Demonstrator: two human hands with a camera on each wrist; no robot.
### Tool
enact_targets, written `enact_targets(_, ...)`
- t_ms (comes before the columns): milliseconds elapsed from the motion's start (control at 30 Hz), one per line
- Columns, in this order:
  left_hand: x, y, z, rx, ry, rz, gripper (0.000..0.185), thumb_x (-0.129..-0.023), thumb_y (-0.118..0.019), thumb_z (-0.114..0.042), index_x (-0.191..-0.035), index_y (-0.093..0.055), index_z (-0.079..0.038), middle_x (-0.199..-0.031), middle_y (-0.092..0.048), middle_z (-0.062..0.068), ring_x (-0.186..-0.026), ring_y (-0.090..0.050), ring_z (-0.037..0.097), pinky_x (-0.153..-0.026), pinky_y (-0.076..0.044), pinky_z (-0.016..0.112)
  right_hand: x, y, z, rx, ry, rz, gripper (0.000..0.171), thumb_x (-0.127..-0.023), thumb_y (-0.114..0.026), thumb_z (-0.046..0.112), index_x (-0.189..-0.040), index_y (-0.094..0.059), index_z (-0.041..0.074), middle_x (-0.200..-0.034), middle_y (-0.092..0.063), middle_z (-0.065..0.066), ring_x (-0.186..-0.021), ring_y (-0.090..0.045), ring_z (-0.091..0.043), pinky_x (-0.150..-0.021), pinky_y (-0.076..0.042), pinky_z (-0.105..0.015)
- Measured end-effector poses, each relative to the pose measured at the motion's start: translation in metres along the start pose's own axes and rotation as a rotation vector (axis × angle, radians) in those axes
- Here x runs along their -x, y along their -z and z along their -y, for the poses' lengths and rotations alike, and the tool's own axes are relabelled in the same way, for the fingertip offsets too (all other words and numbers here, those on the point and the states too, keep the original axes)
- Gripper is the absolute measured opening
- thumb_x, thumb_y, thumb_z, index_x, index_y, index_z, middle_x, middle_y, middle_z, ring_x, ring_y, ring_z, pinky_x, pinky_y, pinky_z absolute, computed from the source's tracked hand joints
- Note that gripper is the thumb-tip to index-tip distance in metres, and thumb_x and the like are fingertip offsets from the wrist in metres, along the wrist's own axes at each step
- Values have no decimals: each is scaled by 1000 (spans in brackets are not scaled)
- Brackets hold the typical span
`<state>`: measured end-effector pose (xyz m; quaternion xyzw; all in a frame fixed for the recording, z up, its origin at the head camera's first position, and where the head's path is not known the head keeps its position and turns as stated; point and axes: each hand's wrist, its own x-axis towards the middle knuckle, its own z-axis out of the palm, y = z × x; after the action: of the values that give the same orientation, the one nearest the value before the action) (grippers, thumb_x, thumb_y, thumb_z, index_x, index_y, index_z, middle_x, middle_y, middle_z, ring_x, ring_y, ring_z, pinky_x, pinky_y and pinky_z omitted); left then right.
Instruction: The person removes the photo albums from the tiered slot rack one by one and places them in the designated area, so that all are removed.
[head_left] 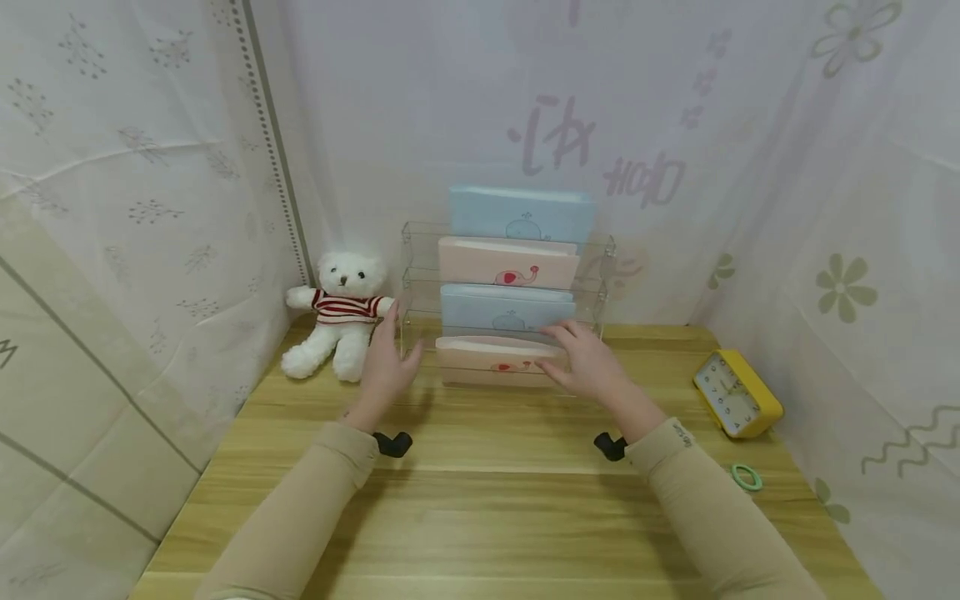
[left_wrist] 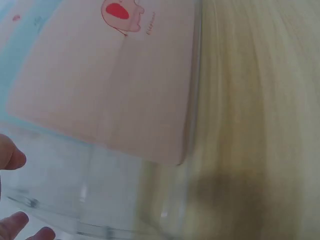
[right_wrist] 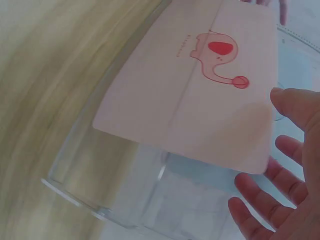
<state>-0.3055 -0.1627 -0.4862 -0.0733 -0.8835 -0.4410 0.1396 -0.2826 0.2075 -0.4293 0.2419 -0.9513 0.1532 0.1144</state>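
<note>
On your left, the white teddy bear (head_left: 339,321) sits against the wall. Your left hand (head_left: 387,364) hangs relaxed, fingers straight, beside the clear acrylic rack (head_left: 420,250). The front pink elephant pouch (head_left: 491,360) stands in the rack's lowest tier; your right hand (head_left: 587,363) rests flat against it, ungripped. The yellow clock (head_left: 737,393) lies far right.

- Soft, even, bright light fills the head view; faint shadows sit under both forearms on the table (head_left: 480,517).
- Wide-angle bending curves the curtain (head_left: 135,208) edges.
- Both wrist views are smeared by motion blur; the wood grain streaks.
- The clear rack (right_wrist: 115,200) shows pale glints.
</note>
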Motion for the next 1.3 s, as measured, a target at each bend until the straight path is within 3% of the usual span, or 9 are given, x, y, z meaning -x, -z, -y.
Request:
enact_targets(267, 7, -21, 25, 232, 82, -25, 79, -111, -63, -29, -177, -22, -22, -174, -40, 24, -158, -45, 47, -124, -46, 66, 0, -19, -6, -157, -73, 12, 55, -104, -78, 40, -148, -66, 8, -145, -68, -14, -131, -69, -38, -113, -58, -59)
enact_targets(400, 11, -26, 33, 304, 119, -44, 72, -111, -59, -17, -175, -29, -27, -174, -40, 23, -158, -45, 50, -125, -45, 68, -2, -27, -9, -253, -61, -18, 50, -102, -81, 35, -143, -70, 9, -142, -71, -12, -129, -70, -36, -111, -60, -56)
enact_targets(600, 16, -32, 48, 316, 173, -63, 61, -113, -53, -17, -170, -36, -33, -170, -48, 20, -153, -51, 49, -122, -48, 68, -10, -40, -12, -409, -51, 5, 45, -101, -83, 27, -141, -72, 11, -144, -71, -13, -138, -66, -36, -117, -56, -56)
enact_targets(867, 21, -36, 61, 335, 136, -92, 61, -114, -49, -13, -171, -37, -33, -168, -47, 27, -150, -53, 53, -119, -50, 70, -20, -48, -5, -425, -8, -5, 41, -100, -83, 24, -139, -75, 13, -140, -74, -12, -136, -67, -36, -119, -54, -57)
enact_targets(1133, 17, -44, 63, 316, 112, -123, 62, -113, -48, -15, -171, -37, -33, -169, -50, 24, -148, -56, 49, -122, -51, 64, -22, -50, -5, -484, -59, -92, 26, -100, -83, 19, -126, -81, 15, -129, -78, -9, -128, -71, -34, -115, -57, -55)
enact_targets(1300, 16, -48, 61, 301, 98, -114, 64, -113, -48, -14, -174, -35, -30, -168, -49, 26, -146, -57, 53, -119, -50, 68, -19, -53, -5, -462, -85, -170, 23, -99, -84, 20, -121, -84, 16, -119, -78, -8, -117, -73, -32, -106, -61, -54)
